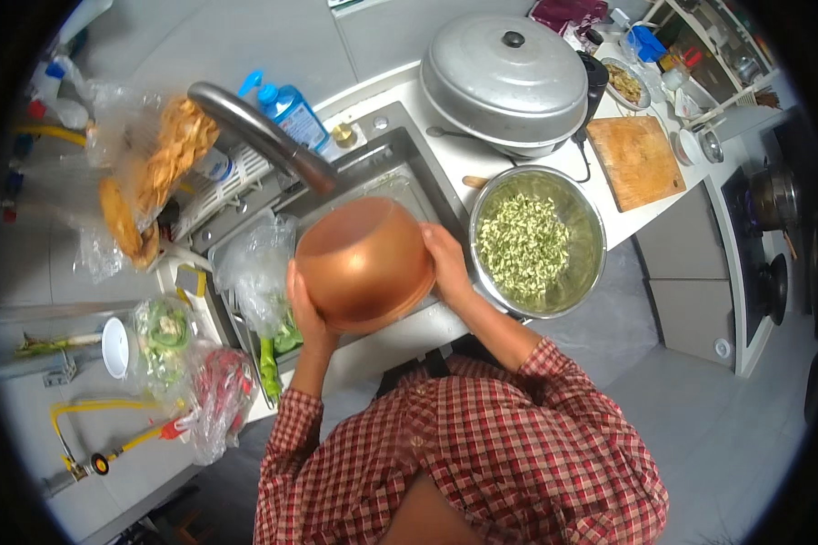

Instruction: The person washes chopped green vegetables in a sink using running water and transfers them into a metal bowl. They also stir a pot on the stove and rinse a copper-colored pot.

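Between my two hands is a copper-coloured, round-bottomed pot (368,268), like the inner pot of a rice cooker. It is tipped over, its flat base turned up and away from me and its rim low on my side; the inside is hidden. My left hand (309,313) grips its left side, and my right hand (445,263) grips the right side near the rim. The pot is above the near part of the sink (424,177), under the curved tap (264,136). To the right stands a steel bowl (598,245) of chopped green-and-white vegetable pieces (523,245).
A large lidded aluminium pot (504,82) stands behind the bowl, beside a wooden cutting board (634,162). A blue soap bottle (293,113) is behind the sink. Plastic bags (259,263) and green vegetables (270,368) lie at left. A stove (745,236) is far right.
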`<state>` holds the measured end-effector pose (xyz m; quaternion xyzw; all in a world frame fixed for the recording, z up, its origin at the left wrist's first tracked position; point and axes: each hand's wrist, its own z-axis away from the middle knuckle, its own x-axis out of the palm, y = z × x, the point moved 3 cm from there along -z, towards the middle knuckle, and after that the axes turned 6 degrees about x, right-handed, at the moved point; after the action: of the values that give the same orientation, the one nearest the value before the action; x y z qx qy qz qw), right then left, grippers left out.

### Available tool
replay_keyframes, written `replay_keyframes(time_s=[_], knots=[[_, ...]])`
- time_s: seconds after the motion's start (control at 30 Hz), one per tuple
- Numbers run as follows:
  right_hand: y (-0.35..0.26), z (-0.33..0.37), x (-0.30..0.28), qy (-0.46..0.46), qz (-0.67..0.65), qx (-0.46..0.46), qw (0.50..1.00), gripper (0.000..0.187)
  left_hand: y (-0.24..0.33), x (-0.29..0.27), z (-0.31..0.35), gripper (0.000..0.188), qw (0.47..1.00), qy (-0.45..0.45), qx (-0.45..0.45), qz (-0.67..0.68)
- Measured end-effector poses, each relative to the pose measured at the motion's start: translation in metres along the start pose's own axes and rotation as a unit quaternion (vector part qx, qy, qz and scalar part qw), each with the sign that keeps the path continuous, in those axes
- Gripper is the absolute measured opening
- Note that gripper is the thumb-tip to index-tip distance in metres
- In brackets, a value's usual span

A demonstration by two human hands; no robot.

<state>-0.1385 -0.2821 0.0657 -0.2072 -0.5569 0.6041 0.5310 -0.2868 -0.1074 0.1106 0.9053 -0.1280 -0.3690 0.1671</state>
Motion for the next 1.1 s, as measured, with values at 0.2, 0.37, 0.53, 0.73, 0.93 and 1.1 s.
replay_keyframes(time_s=[0.2,0.37,0.53,0.73,0.93,1.1], knots=[[-0.004,0.000,-0.002,-0.031,-0.023,0.001,0.999,0.040,0.006,-0.008,0.000,0.060,1.000,0.001,-0.010,0.018],[-0.020,0.010,0.001,-0.049,-0.037,0.001,0.998,0.041,0.008,-0.005,0.000,0.063,0.992,0.006,-0.094,0.086],[-0.028,0.012,-0.002,-0.064,-0.029,0.045,0.996,0.039,0.025,-0.001,0.001,0.068,0.958,0.035,-0.199,0.203],[-0.123,0.031,-0.027,-0.093,0.057,-0.100,0.989,0.034,0.070,-0.003,-0.041,0.066,0.930,0.071,-0.274,0.234],[-0.218,0.067,-0.101,0.058,0.387,-0.345,0.853,0.024,0.134,0.040,-0.132,0.057,0.964,-0.005,-0.130,0.230],[-0.271,0.105,-0.179,0.184,0.401,-0.340,0.831,0.015,0.189,0.111,-0.216,0.080,0.879,-0.154,-0.102,0.440]])
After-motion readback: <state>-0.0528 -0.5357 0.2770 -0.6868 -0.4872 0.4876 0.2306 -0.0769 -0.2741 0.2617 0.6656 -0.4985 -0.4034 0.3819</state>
